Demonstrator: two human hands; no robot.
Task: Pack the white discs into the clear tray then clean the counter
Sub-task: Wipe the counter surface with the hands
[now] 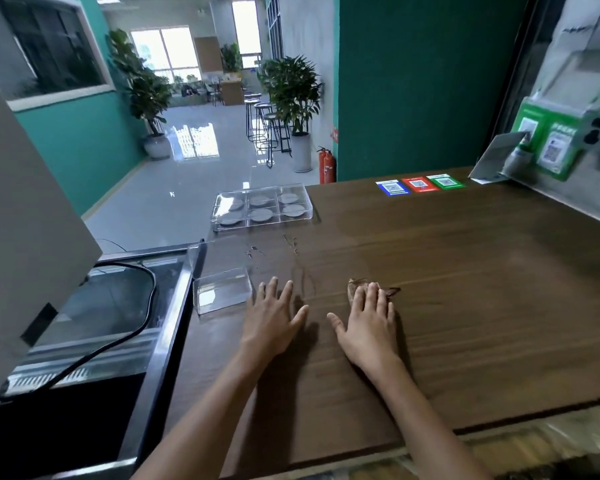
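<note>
Currently, the clear tray [262, 207] is seen at the counter's [465, 271] far edge, at about eleven o'clock from both hands and well apart from them. White discs [261, 214] are held in its six compartments. Its long axis is laid left to right. The left hand [273, 318] is spread flat, fingers straight; the right hand [369, 322] is pressed flat on a brown cloth [355, 287].

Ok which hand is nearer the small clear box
Left. The left hand lies flat just right of the small clear box; the right hand presses a brown cloth farther right.
</note>
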